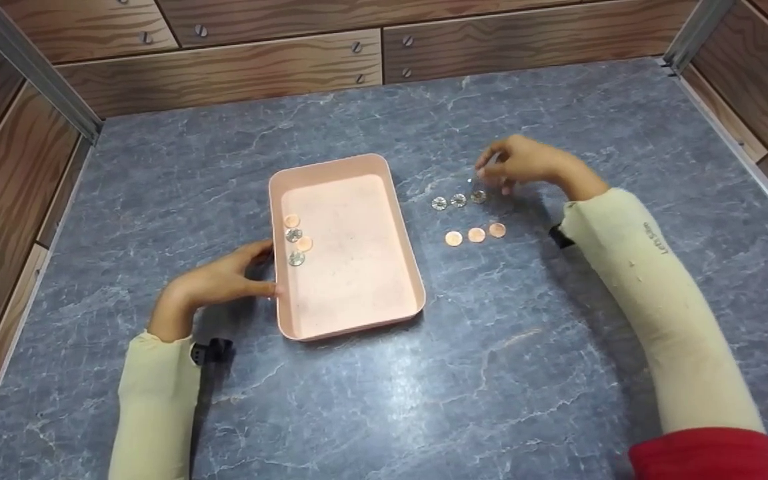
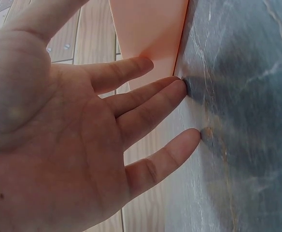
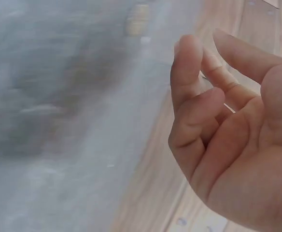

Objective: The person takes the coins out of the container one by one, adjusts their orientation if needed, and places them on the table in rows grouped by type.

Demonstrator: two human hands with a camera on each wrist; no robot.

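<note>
We see a pale pink tray [image 1: 351,267] on a blue-grey table [image 1: 477,380] with white veins. Inside the tray we see two copper-coloured discs [image 1: 292,221] and two silvery, dark-flecked discs [image 1: 297,259]; right of it, three coppery discs [image 1: 477,235] and three silvery discs [image 1: 458,200]. Beyond it we see a brown wood-grain wall [image 1: 277,67]; either side of it, pale yellow sleeves [image 1: 657,300].

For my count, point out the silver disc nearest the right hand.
The rightmost silver disc on the table; its two silver neighbours lie farther from the right hand, and two more sit inside the tray.
</note>
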